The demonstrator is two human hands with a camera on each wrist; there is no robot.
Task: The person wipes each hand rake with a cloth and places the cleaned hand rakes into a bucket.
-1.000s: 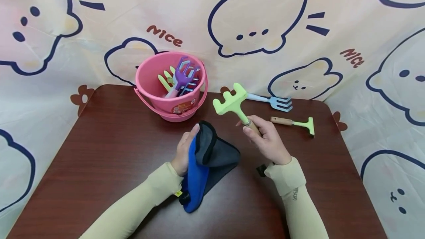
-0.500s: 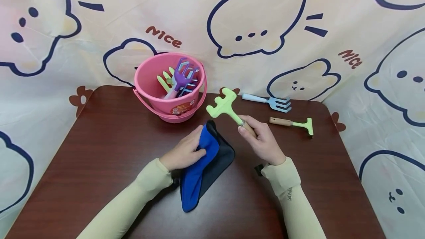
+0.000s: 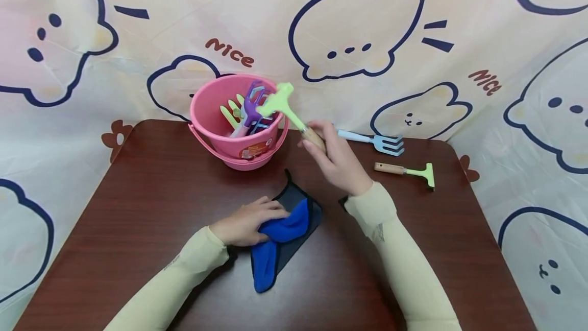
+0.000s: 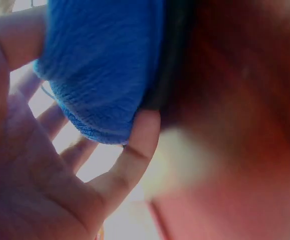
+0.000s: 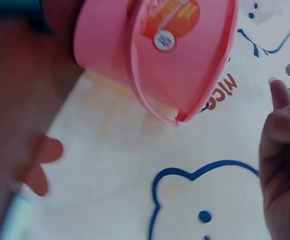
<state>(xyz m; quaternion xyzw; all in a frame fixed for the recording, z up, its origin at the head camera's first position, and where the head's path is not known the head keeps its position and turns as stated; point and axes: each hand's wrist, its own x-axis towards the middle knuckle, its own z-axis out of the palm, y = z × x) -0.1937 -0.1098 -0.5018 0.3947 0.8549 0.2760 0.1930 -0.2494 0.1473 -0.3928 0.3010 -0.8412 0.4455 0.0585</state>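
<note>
In the head view my right hand [image 3: 337,157] grips the wooden handle of a small green hand rake [image 3: 280,102]. The rake's stubby green head overlaps the right rim of a pink bucket [image 3: 213,134]. Inside the bucket are a purple hand fork [image 3: 251,106], green prongs and blue tines. My left hand [image 3: 250,222] is at a blue and dark grey cloth [image 3: 282,226] on the table. The left wrist view has the thumb and fingers on either side of the cloth's blue fold [image 4: 102,70]. The right wrist view catches only a corner of the green head.
A light blue hand fork [image 3: 386,144] lies by the back edge of the brown table [image 3: 151,208]. Just in front of it is a green hoe-like tool with a wooden handle [image 3: 390,168]. A patterned white curtain [image 3: 349,24] stands behind the table.
My right hand has moved up and left with the rake, toward the bucket. My left hand has lowered the cloth, which now lies flatter on the table with its blue side folded over.
</note>
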